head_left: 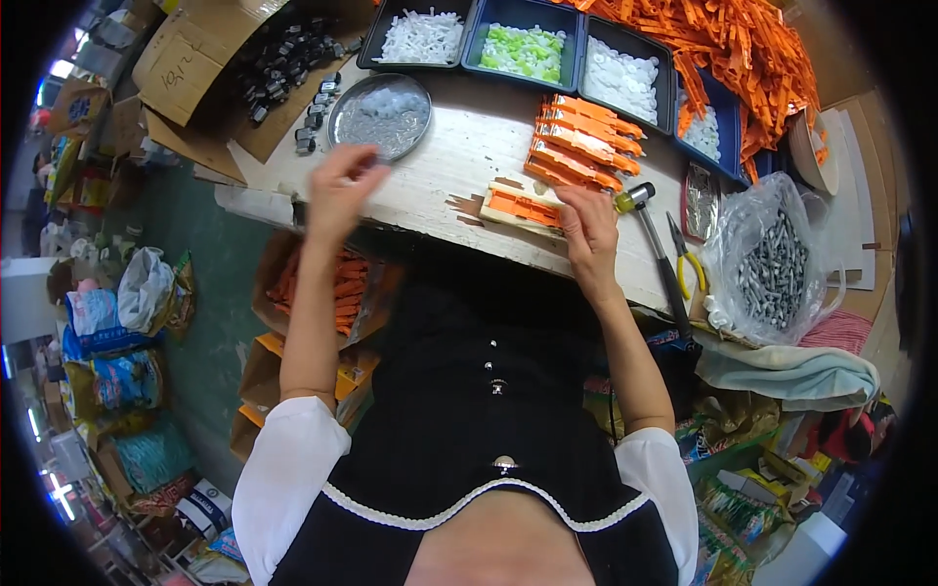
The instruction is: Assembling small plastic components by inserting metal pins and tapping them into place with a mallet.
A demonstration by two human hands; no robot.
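My left hand [340,193], somewhat blurred, is at the near edge of a round grey dish [354,135] with a clear, jelly-like substance in it. Its thumb and forefinger are apart, and I see nothing between them. On the bench's front edge lies a pale wooden block [486,207] with an orange plastic casing [523,205] set in it. My right hand [590,234] closes round the right end of this block, hiding that end of the casing. Beyond it lies a row of orange casings [584,142]. A hammer [657,234] with a yellowish head lies right of my right hand.
Trays of white pieces [422,37], green pieces [521,51] and white discs [619,80] line the back. Orange parts [723,39] heap up at back right. Yellow-handled pliers [688,259] and a bag of metal parts [777,259] lie right. A carton [283,88] holds black parts.
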